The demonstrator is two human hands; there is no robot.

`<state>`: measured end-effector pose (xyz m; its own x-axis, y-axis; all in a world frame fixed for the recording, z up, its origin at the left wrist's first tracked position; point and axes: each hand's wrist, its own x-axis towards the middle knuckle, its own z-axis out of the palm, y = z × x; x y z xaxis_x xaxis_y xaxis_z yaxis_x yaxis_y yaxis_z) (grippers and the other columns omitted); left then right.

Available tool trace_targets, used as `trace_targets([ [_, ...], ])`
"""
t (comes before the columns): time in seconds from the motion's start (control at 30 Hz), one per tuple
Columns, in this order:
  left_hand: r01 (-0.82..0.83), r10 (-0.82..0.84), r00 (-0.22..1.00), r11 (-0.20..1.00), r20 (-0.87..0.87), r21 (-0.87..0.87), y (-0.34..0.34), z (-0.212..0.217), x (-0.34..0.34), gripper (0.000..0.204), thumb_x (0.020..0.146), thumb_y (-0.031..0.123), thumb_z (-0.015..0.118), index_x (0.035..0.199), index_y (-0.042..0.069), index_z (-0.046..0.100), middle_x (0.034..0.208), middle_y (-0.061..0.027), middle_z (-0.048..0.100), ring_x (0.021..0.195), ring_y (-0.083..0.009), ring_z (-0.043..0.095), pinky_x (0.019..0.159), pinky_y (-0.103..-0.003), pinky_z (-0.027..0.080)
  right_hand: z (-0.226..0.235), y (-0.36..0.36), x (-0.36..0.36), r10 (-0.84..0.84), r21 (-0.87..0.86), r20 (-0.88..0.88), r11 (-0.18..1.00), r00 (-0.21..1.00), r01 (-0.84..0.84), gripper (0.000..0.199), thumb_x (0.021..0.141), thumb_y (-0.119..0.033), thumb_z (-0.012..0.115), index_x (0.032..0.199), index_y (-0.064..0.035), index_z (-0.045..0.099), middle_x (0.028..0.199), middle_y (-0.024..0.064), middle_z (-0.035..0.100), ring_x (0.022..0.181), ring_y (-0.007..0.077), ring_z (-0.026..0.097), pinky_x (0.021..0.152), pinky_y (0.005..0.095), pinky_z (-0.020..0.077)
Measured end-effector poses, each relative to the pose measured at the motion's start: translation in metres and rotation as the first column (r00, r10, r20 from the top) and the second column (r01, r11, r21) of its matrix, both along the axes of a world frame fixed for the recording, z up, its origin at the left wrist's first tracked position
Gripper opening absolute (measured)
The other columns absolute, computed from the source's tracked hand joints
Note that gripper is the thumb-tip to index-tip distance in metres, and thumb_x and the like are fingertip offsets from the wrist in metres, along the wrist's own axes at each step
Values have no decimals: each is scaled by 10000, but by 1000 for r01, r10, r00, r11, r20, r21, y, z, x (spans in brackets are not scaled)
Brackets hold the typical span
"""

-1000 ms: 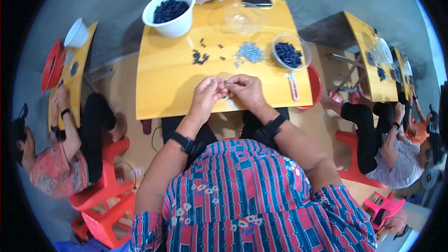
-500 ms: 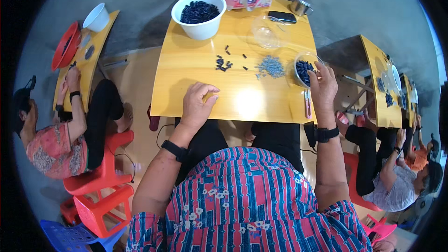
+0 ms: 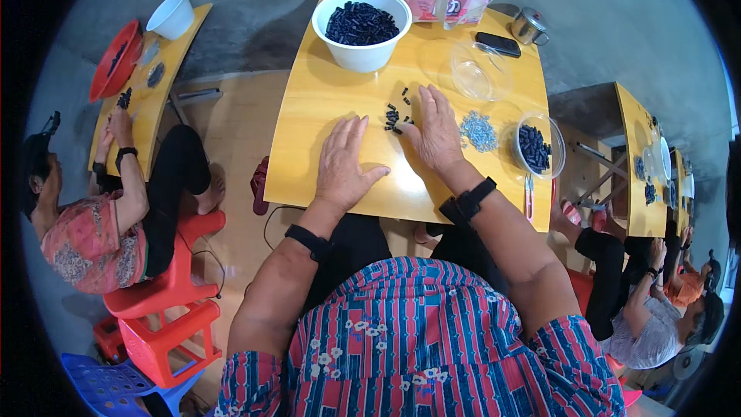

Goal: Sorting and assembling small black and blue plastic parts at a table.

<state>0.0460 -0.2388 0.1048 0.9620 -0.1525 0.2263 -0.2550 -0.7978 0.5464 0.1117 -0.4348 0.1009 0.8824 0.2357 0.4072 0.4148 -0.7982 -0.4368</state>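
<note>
left grip (image 3: 345,162) wide and bare, palm down near the worktop's (image 3: 309,100) front edge; right grip (image 3: 436,131) wide too, thumb by loose black pieces (image 3: 392,117) between both, too bunched to count, probably for easy reach. toward the right edge: one grey-blue heap (image 3: 479,133), one clear tub (image 3: 558,156), likely containing spilling, one pink-handled tool (image 3: 529,199). at the back: one white bucket (image 3: 359,58), bag (image 3: 421,0), phone (image 3: 498,45), mug (image 3: 529,27).

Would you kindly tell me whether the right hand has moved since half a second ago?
Yes: judged against the clear bowl, the right hand has moved left, from the bowl to beside the loose black pieces.
</note>
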Motion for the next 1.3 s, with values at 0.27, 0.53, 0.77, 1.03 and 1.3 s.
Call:
trace_targets([
  [0.27,17,-17,1000,1000,18,-11,-1,2,8,919,658,316,780,1428,31,367,1435,-205,416,1357,-367,351,1128,-452,274,-5,24,21,97,52,-29,994,995,-95,646,778,-279,719,1296,17,473,1345,235,450,1244,400,431,1070,434,356],
  [0.53,47,-45,999,997,21,-69,-4,5,18,975,651,335,792,1452,35,322,1429,-213,411,1345,-365,362,1121,-448,286,-5,25,6,241,255,-40,941,970,-223,276,727,-80,720,988,-12,662,1072,148,618,1049,337,558,912,392,474],
  [0.77,70,-68,997,990,23,-121,-2,7,16,1054,591,325,849,1457,58,311,1402,-202,440,1323,-347,397,1105,-439,312,-4,44,-10,271,331,-132,919,953,-216,195,763,-35,670,956,-63,671,942,114,642,956,304,592,845,369,487],
  [1.03,105,-106,994,989,-6,-108,-5,12,16,1067,558,292,880,1449,71,338,1408,-185,447,1302,-350,424,1088,-436,343,-8,35,-1,479,967,-253,135,841,214,388,1012,-260,463,1276,24,479,1146,96,551,1037,165,528,967,306,416],
  [1.3,239,-242,970,953,4,-184,-16,14,25,956,512,293,884,1328,85,433,1314,-143,498,1253,-333,451,1079,-429,352,-12,41,-2,460,977,-215,109,861,186,486,1019,-349,441,1316,34,465,1239,117,533,1120,189,500,1013,333,390],
])
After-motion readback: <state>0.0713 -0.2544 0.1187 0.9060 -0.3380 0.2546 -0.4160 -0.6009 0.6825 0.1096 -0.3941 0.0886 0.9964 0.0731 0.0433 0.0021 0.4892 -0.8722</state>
